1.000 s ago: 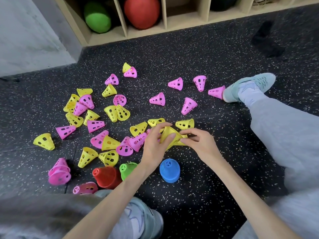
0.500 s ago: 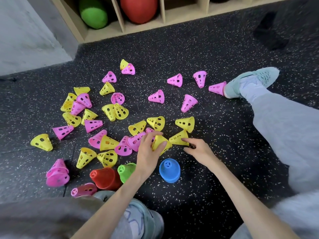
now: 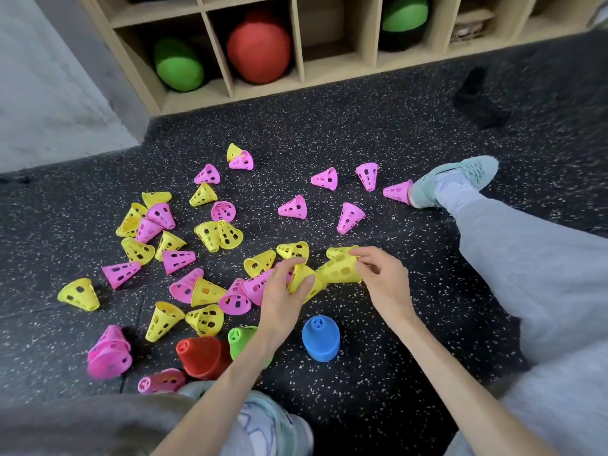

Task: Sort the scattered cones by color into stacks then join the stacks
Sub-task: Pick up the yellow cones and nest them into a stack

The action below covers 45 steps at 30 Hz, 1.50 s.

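Note:
Several yellow and pink perforated cones lie scattered on the dark speckled floor. My left hand [image 3: 284, 291] grips a yellow cone stack [image 3: 304, 281] just above the floor. My right hand [image 3: 381, 278] pinches another yellow cone [image 3: 340, 269] lying on its side, its rim toward the left one. A blue stack [image 3: 320, 337], a green stack [image 3: 240, 340], a red stack [image 3: 200, 355] and a pink stack [image 3: 110, 353] stand or lie near me. A lone pink cone [image 3: 161, 381] lies by my knee.
My right leg and pale green shoe [image 3: 454, 182] stretch out at the right, with a pink cone [image 3: 398, 191] touching the shoe. My left knee and shoe [image 3: 263, 422] fill the bottom. A wooden cubby shelf [image 3: 306, 37] with balls lines the far wall. A black object [image 3: 477, 97] lies on the floor.
My right hand has picked up a yellow cone from the floor and brought it toward the one in my left hand. The view has tilted up, showing more of the shelf.

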Motion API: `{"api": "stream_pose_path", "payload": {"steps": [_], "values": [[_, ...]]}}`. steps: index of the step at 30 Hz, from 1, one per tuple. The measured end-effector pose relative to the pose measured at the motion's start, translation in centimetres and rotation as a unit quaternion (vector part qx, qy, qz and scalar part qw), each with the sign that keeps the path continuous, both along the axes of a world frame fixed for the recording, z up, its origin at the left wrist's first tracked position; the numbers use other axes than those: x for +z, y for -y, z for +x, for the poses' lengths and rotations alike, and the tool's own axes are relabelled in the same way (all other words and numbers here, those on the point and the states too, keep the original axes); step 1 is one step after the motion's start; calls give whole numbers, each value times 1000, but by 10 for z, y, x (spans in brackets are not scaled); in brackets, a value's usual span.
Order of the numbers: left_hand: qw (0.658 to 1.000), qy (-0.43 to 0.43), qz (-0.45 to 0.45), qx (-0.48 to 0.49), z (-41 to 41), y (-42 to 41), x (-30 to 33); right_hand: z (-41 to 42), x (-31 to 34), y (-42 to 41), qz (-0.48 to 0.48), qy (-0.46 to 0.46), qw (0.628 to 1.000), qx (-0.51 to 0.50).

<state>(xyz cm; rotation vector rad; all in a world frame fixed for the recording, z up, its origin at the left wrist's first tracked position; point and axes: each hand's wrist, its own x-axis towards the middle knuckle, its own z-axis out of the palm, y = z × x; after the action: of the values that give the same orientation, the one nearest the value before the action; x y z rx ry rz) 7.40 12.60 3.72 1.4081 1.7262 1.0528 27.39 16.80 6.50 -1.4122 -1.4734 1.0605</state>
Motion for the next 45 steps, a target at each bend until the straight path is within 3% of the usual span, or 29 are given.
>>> {"api": "stream_pose_path", "payload": {"steps": [9,21,26,30,37,45], "values": [[999,-7,7,-31,14,8,16,2,21,18,-26,-78,993,80],[998,-9,1,-58,16,18,22,-3,18,26,-109,-80,975,174],[994,-51,-3,-99,12,17,15,-5,15,25,-117,-82,974,177],[997,-43,7,-62,10,14,12,-10,11,17,-114,-79,973,186],[999,-40,4,15,-2,15,-15,-15,-26,-4,-110,32,986,120],[999,-30,-33,11,-4,16,-33,-20,-49,-25,-171,73,969,162]]}}
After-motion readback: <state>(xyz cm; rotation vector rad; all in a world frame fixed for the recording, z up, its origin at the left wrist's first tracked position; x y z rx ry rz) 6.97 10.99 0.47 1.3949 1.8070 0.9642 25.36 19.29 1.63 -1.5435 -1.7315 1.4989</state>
